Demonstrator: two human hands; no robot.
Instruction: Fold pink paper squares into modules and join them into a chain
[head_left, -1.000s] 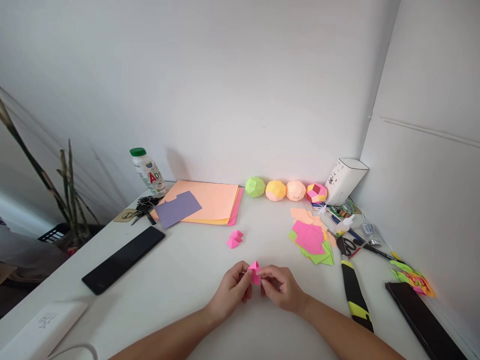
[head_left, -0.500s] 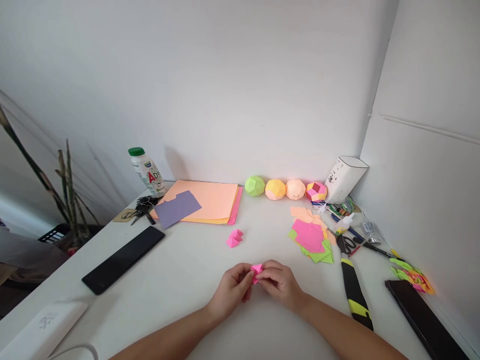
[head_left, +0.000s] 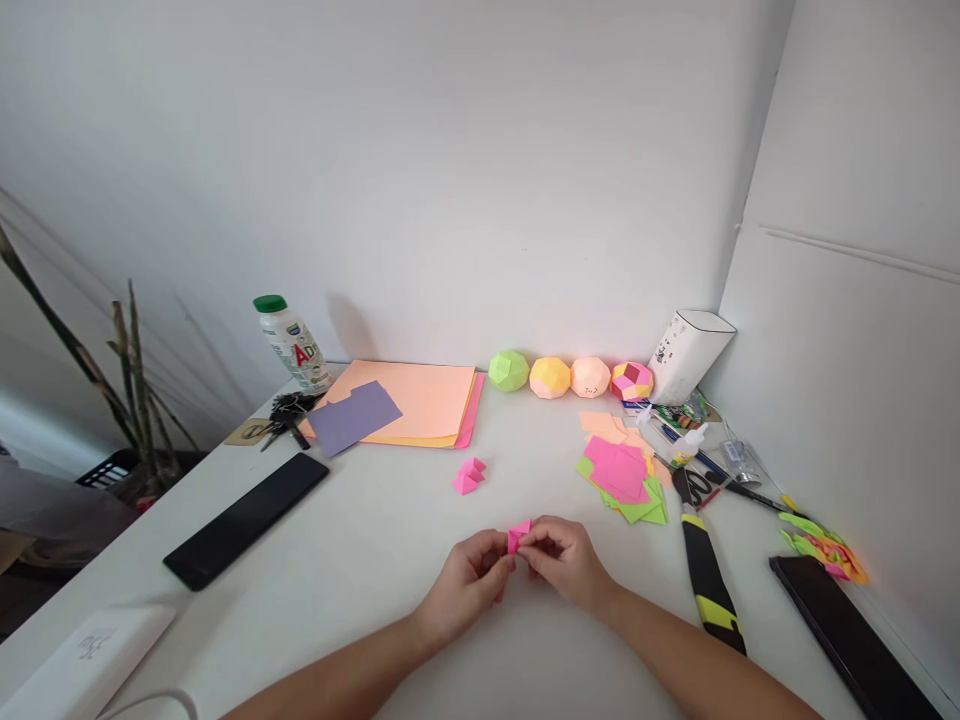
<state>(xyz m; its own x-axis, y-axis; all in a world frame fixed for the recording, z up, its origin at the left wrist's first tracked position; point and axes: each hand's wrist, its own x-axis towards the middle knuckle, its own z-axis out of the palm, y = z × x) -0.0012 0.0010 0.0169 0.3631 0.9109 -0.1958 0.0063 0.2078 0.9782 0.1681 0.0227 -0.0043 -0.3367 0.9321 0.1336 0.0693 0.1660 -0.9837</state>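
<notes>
A small folded piece of pink paper (head_left: pixel 517 536) is pinched between my two hands, low in the middle of the head view. My left hand (head_left: pixel 466 580) grips its left side with thumb and fingers closed. From the other side, the fingertips of my right hand (head_left: pixel 568 560) hold it too. The fingers cover part of the paper. Just beyond my left hand, a few folded pink paper pieces (head_left: pixel 469 476) lie grouped on the white table (head_left: pixel 322 610). Pink paper squares (head_left: pixel 618 470) rest on green and peach ones to the right.
Paper balls (head_left: pixel 550 378) line the wall beside a white holder (head_left: pixel 691 352). A utility knife (head_left: pixel 709 580), scissors, a glue bottle (head_left: pixel 688 445) and a black phone (head_left: pixel 847 640) lie right. Peach sheets (head_left: pixel 427 395), keys (head_left: pixel 289 415), a bottle (head_left: pixel 292 345) and a black slab (head_left: pixel 247 520) are left.
The pink paper in my hands has turned and risen slightly to the right. My fingers have shifted their hold on it.
</notes>
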